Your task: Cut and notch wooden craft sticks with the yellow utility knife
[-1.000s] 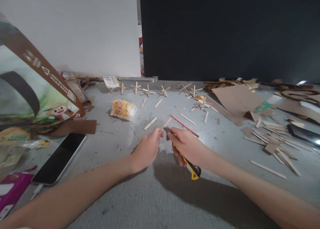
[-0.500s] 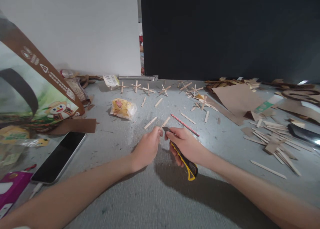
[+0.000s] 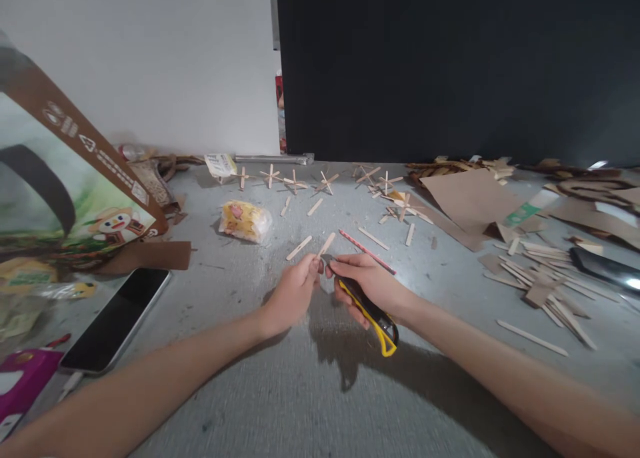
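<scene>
Between its thumb and fingers my left hand [image 3: 291,290] pinches a short wooden stick [image 3: 327,245], whose far end points up and away. My right hand [image 3: 367,281] is wrapped round a black and yellow utility knife [image 3: 370,311]. The knife's tip meets the near part of the stick, close to the left fingertips; the exact contact is too small to tell. A red patterned pencil [image 3: 366,250] lies just beyond the right hand. Another marked stick [image 3: 299,247] rests on the grey table beyond the left hand.
Several crossed-stick pieces [image 3: 294,181] stand at the back, behind a yellow packet [image 3: 245,221]. A phone [image 3: 117,319] and a large printed bag [image 3: 75,171] are at left. Loose sticks [image 3: 533,338] and cardboard [image 3: 470,198] lie at right.
The knife has swung slightly, its handle end now a little further right. The view has shifted slightly. Both hands keep their holds.
</scene>
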A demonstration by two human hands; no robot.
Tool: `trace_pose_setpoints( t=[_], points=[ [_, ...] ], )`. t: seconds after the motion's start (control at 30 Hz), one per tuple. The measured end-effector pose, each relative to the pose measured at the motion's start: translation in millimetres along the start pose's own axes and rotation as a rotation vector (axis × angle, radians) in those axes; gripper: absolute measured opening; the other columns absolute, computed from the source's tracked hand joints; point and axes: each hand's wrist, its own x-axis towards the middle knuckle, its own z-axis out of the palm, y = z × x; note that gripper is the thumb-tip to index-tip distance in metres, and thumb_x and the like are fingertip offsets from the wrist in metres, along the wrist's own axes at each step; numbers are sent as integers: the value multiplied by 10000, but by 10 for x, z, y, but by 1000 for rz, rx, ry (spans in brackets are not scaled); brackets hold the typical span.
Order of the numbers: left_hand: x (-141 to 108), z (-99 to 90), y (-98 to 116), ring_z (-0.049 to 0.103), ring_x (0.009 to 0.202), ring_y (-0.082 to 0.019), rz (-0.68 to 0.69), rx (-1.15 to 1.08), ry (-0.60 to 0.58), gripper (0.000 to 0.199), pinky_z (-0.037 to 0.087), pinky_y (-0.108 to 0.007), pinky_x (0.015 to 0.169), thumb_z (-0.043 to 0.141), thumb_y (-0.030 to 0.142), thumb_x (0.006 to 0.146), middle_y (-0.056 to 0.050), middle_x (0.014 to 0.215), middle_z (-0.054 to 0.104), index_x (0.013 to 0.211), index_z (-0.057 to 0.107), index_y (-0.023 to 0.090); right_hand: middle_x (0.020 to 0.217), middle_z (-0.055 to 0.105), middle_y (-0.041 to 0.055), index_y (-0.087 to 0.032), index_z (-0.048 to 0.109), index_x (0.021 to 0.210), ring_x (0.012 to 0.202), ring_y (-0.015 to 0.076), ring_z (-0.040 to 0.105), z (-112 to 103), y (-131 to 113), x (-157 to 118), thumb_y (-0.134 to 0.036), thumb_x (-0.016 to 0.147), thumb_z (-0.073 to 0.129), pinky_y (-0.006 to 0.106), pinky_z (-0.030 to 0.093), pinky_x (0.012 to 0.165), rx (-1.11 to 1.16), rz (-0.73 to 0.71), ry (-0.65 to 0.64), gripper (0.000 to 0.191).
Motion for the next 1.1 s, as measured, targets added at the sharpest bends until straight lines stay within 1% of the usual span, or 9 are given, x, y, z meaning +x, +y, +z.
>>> trace_pose_setpoints(
  t=[0.23, 0.4, 0.47, 0.57, 0.77, 0.87, 0.93, 1.0, 1.1],
  points=[
    [33, -20, 21, 355, 562, -124, -36, -142, -2, 562, 289, -267, 557, 384, 750, 1018, 66, 628, 369, 878, 503, 218, 481, 556, -79, -257, 536, 901, 303, 144, 515, 4, 67, 41, -578, 854, 665, 226, 381, 270, -2, -52, 22, 349],
    [11, -27, 69, 358, 559, -124, -27, -139, -19, 547, 297, -268, 561, 404, 735, 1009, 66, 634, 364, 887, 525, 216, 435, 476, -114, -258, 548, 828, 276, 117, 463, -40, 47, 90, -576, 821, 752, 215, 371, 266, -111, -203, 201, 377],
    [-9, -36, 94, 382, 578, -127, -8, -96, -52, 528, 318, -269, 578, 406, 704, 1016, 58, 645, 385, 855, 519, 214, 436, 491, -110, -254, 589, 831, 281, 116, 468, -72, 48, 116, -572, 787, 815, 217, 381, 274, -176, -271, 255, 393],
    [-28, -55, 112, 427, 607, -135, -4, 20, -112, 465, 337, -268, 601, 389, 598, 1046, 45, 644, 441, 844, 541, 208, 443, 557, -63, -237, 643, 782, 292, 122, 487, -117, 96, 160, -591, 761, 856, 223, 375, 281, -241, -285, 231, 414],
    [36, -27, 144, 451, 588, -146, -41, 176, -121, 392, 348, -266, 590, 356, 454, 1056, 46, 615, 461, 865, 590, 205, 384, 516, -57, -229, 636, 701, 276, 113, 437, -174, 228, 234, -616, 780, 839, 235, 366, 304, -121, -326, 195, 444],
    [28, -54, 240, 570, 655, -177, -48, 330, -106, 414, 439, -292, 658, 319, 425, 1073, -1, 685, 597, 917, 635, 208, 389, 516, -61, -229, 631, 719, 280, 112, 441, -177, 236, 236, -600, 775, 850, 235, 368, 315, -78, -340, 191, 434],
    [-38, -159, 322, 687, 866, -215, -22, 476, -68, 364, 511, -324, 788, 359, 411, 1072, -65, 935, 740, 1057, 670, 222, 386, 507, -67, -235, 613, 725, 282, 111, 441, -176, 236, 231, -594, 780, 849, 235, 372, 324, -55, -355, 190, 433],
    [-159, -353, 392, 698, 1131, -250, 1, 644, -1, 365, 529, -367, 948, 380, 371, 1062, -108, 1250, 742, 1273, 646, 238, 378, 497, -71, -244, 581, 719, 282, 116, 446, -179, 242, 230, -605, 775, 847, 238, 376, 331, -36, -367, 194, 452],
    [-437, -763, 445, 664, 1225, -301, -6, 936, 134, 428, 516, -439, 1051, 389, 312, 1031, -171, 1368, 686, 1368, 620, 183, 386, 502, -72, -256, 549, 727, 288, 127, 459, -189, 261, 236, -646, 748, 850, 246, 370, 325, -23, -377, 195, 494]
  ],
)
